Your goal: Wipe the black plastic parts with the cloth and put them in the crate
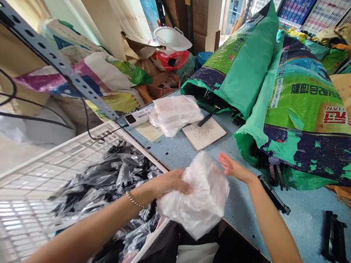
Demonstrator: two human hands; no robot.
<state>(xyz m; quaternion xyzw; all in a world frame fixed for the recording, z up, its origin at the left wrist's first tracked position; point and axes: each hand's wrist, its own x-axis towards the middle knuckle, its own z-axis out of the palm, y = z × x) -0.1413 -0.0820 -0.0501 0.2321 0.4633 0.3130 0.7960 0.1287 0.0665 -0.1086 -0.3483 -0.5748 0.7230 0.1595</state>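
Note:
My left hand (169, 184) is closed on a crumpled clear plastic bag (198, 196), holding it over the near edge of the blue table (306, 211). My right hand (233, 167) hovers just behind the bag with its fingers stretched out and holds nothing. To the left, a white plastic crate (44, 183) holds several bagged black parts (115, 175). A stack of clear plastic bags (174, 113) lies further back on the table.
Large green woven sacks (296, 108) lie across the table's back and right side. A small tile (204, 133), a white device (139, 116) and black plastic parts (335, 236) rest on the table. A metal shelf rail (53, 59) crosses the left.

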